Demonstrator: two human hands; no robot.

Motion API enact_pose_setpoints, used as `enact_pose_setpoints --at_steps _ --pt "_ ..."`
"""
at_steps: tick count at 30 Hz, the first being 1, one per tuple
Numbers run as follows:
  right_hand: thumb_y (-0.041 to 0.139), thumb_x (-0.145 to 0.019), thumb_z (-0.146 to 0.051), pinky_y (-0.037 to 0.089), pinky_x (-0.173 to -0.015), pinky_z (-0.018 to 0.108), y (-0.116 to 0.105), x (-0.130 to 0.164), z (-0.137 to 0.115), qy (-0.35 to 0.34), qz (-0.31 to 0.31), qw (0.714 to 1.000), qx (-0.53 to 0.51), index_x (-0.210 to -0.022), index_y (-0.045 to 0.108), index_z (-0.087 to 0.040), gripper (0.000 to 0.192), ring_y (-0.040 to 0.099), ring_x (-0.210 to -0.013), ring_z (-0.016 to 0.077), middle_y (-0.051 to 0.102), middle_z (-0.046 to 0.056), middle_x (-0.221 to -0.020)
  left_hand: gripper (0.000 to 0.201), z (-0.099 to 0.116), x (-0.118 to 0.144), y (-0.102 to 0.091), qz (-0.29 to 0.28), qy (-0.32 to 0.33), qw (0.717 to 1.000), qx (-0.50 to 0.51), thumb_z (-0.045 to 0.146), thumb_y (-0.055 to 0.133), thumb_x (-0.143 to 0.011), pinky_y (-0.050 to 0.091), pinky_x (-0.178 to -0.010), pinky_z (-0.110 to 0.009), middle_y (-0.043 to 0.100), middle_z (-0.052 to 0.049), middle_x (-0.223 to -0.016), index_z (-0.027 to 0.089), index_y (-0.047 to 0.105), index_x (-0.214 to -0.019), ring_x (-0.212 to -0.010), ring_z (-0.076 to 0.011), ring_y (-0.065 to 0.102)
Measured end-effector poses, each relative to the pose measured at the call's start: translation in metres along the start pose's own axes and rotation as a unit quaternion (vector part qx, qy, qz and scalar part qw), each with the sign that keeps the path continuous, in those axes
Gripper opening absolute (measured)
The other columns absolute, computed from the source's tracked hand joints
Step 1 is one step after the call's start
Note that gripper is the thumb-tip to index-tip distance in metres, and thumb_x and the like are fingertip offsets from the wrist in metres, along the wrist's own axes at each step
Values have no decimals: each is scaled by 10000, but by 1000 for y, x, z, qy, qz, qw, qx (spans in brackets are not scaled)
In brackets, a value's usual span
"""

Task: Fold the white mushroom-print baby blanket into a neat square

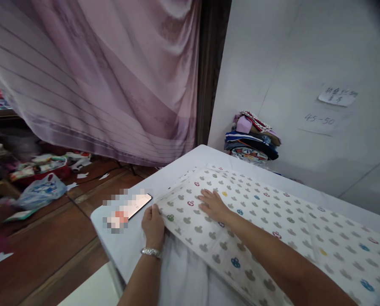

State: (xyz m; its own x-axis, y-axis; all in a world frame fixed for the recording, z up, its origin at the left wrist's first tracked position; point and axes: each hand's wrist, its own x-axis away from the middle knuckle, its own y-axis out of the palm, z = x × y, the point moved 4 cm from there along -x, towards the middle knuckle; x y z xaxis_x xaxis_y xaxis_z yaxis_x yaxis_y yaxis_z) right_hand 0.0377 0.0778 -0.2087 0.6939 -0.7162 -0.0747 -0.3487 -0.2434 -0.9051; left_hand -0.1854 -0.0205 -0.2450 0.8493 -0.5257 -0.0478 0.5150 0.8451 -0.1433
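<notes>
**Both hands working a printed cloth at the counter's end**

I am watching the left hand pinching the near edge of the printed cloth, fingers curled shut on it, while the right hand is lying flat and open on top. The cloth's long axis is running away rightward from both. A phone is lying just left of the left fingers. Wall writing is reading "45-50"; the paper note is illegible.

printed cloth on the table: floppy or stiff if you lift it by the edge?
Probably floppy: the printed cloth lies flat, and its edge folds where the left hand grips it. Likely light, thin fabric. It may slide on the smooth table; the right hand presses it flat.
</notes>
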Motion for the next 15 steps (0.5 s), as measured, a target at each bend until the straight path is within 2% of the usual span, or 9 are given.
enact_pose_setpoints --at_steps 2,5,10,13,15 --pt "332 -921 -357 212 -1092 422 -9 -9 6 17 40 999 -9 -1265 521 -217 416 297 -1328 204 422 59 -1391 296 -1 1 0 -11 -18 1000 -2 431 446 -791 378 -586 -268 558 17 -653 169 575 -737 -636 -136 481" --pt "335 -908 -240 309 -1052 327 -33 -34 17 55 85 994 37 -1198 581 -201 382 426 -1238 163 530 38 -1295 286 -2 3 0 -9 -23 1000 -4 422 435 -802 375 -589 -272 538 21 -644 176 561 -730 -627 -135 470" --pt "337 -891 -167 387 -972 287 -59 -88 25 108 55 988 94 -1231 559 -207 409 534 -1124 177 596 38 -1213 244 -2 2 1 1 -11 1000 -6 372 441 -798 400 -631 -287 558 4 -686 176 587 -811 -654 -151 489" --pt "429 -834 -139 421 -910 307 -56 -113 25 124 20 985 119 -1229 562 -230 427 561 -1081 219 615 55 -1180 247 -1 2 0 5 -8 1000 -16 376 438 -800 402 -637 -290 567 -1 -702 182 589 -820 -666 -156 497" --pt "493 -783 -119 435 -861 310 -50 -124 25 121 -10 983 136 -1155 613 -244 410 579 -1041 236 637 59 -1132 248 0 2 0 4 -8 1000 -22 379 437 -802 400 -635 -288 569 -1 -698 184 590 -815 -671 -158 497"
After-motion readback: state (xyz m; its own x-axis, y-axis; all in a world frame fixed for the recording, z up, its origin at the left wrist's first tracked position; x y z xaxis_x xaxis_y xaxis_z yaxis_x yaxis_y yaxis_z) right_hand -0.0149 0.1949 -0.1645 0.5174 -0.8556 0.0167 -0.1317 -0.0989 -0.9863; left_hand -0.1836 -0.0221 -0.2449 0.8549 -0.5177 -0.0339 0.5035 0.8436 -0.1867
